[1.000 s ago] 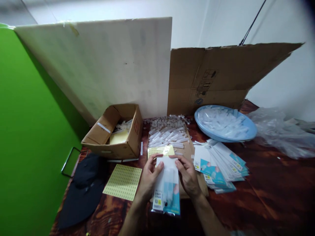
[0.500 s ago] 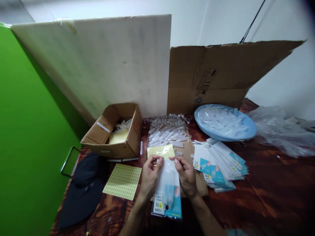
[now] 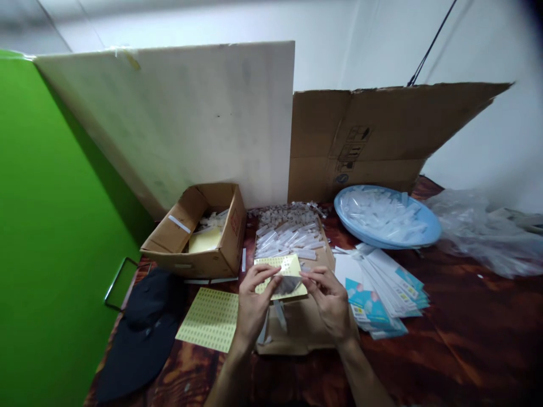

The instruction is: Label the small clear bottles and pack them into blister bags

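Note:
My left hand (image 3: 252,302) and my right hand (image 3: 330,299) are both closed in a pinch on the top edge of a clear plastic packet (image 3: 285,286). The packet is tipped up and shows almost edge-on, its lower part hanging between my wrists. It hovers over a flat piece of cardboard (image 3: 299,333). A yellow sticker sheet (image 3: 283,265) lies just behind my fingers. A heap of small clear tubes (image 3: 288,234) lies further back.
A fanned stack of blue and white packets (image 3: 384,288) lies to the right, a blue dish (image 3: 428,229) of clear pieces behind it. An open cardboard box (image 3: 199,260), another yellow sheet (image 3: 210,319) and a black cap (image 3: 144,328) are on the left. Crumpled plastic (image 3: 483,232) lies far right.
The packet lay flat with its blue and white print facing me; both hands have lifted and tipped it up, so the print no longer shows. The camera view tilted slightly.

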Demonstrator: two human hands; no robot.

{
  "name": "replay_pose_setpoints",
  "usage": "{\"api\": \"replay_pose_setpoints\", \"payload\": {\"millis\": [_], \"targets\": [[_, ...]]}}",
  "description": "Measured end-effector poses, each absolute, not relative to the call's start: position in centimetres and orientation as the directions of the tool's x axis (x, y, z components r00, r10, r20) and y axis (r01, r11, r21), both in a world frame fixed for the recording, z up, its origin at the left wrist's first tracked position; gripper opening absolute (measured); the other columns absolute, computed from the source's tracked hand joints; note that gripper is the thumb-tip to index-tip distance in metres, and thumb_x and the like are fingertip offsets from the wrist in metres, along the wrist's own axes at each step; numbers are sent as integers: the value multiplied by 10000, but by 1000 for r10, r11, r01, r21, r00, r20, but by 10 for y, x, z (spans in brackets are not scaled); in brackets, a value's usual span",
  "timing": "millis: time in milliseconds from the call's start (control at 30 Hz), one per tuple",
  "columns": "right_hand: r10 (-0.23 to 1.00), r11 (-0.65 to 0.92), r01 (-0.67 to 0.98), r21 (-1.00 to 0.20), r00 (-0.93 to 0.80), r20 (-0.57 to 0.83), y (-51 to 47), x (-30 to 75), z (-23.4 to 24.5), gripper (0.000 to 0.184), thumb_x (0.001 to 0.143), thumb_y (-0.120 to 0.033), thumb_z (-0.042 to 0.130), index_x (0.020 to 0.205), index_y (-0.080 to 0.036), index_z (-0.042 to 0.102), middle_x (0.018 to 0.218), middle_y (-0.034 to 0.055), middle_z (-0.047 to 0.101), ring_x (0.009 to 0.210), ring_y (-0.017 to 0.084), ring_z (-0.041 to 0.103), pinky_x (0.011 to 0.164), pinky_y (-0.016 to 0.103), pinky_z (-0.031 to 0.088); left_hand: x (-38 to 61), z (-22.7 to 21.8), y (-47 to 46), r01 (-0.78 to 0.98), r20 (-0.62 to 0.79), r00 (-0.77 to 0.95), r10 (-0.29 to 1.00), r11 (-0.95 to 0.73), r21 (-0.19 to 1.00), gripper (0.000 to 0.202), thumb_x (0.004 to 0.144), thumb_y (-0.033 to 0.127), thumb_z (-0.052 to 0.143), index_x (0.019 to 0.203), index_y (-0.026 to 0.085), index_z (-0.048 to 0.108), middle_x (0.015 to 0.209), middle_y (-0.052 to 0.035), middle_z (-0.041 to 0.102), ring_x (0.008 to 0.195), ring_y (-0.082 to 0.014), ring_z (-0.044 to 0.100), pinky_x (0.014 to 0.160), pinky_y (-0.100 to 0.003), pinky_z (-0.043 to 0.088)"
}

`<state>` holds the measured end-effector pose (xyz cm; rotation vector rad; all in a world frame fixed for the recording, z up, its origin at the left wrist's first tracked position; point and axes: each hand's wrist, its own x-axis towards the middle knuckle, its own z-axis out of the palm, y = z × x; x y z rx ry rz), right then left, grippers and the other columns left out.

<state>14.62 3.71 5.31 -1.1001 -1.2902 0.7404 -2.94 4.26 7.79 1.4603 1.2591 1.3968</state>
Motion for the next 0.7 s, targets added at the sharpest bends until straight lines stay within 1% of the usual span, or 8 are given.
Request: {"api": "replay_pose_setpoints", "payload": {"millis": [33, 100, 200, 300, 433, 567, 633, 700], "targets": [[907, 354, 156, -922, 185, 379, 38, 148, 54, 123, 878, -313, 704, 919, -243, 797, 894, 52, 670, 839, 208, 637, 676, 284, 490, -31, 78, 43, 187, 283, -97, 954, -261, 947, 207, 844, 332, 741, 1013, 222, 786, 1020, -66, 698, 989, -214, 633, 874, -288, 484], [901, 366, 155, -918, 189, 391, 38, 150, 55, 97, 871, -295, 714, 903, -244, 791, 911, 57, 676, 860, 216, 647, 678, 288, 498, -31, 78, 44, 206, 273, -149, 950, -241, 949, 245, 823, 338, 763, 1039, 222, 774, 953, -50, 705, 856, -185, 641, 762, -263, 500], [911, 360, 140, -922, 161, 380, 37, 151, 53, 92, 866, -291, 722, 926, -244, 774, 952, 66, 700, 908, 231, 658, 675, 288, 507, -30, 73, 43, 146, 205, -189, 960, -179, 973, 196, 799, 335, 786, 930, 191, 762, 824, -31, 723, 701, -161, 635, 650, -246, 504], [921, 351, 118, -929, 136, 365, 37, 153, 49, 81, 874, -297, 716, 909, -247, 769, 958, 66, 721, 911, 230, 665, 666, 282, 503, -32, 67, 40, 77, 217, -195, 956, -206, 976, 118, 786, 291, 796, 819, 184, 759, 811, -38, 738, 772, -188, 679, 725, -270, 541], [930, 333, 102, -938, 127, 344, 35, 156, 44, 103, 876, -309, 713, 818, -245, 769, 943, 64, 729, 900, 228, 671, 659, 279, 490, -40, 60, 35, 38, 279, -154, 948, -277, 960, 39, 785, 230, 794, 773, 198, 776, 910, -64, 757, 917, -217, 698, 864, -312, 548], [944, 285, 92, -954, 148, 296, 30, 157, 43, 131, 865, -337, 717, 796, -239, 769, 969, 79, 719, 916, 241, 666, 638, 280, 480, -43, 56, 28, 5, 233, -157, 960, -235, 972, 38, 787, 232, 792, 776, 197, 780, 1082, -100, 727, 1047, -254, 680, 882, -332, 566], [950, 260, 84, -962, 154, 271, 27, 157, 41, 142, 853, -353, 725, 787, -237, 773, 1014, 94, 713, 957, 256, 658, 629, 279, 476, -43, 54, 25, -37, 193, -165, 967, -202, 979, 71, 784, 244, 794, 753, 182, 776, 1155, -115, 690, 1085, -277, 672, 921, -367, 566], [961, 228, 65, -971, 147, 236, 26, 157, 37, 147, 844, -362, 732, 785, -237, 778, 1083, 107, 704, 1031, 276, 639, 672, 293, 487, -41, 51, 22, -102, 147, -162, 976, -165, 981, 101, 771, 253, 803, 731, 167, 770, 1187, -123, 662, 1096, -295, 673, 973, -414, 548]]}}
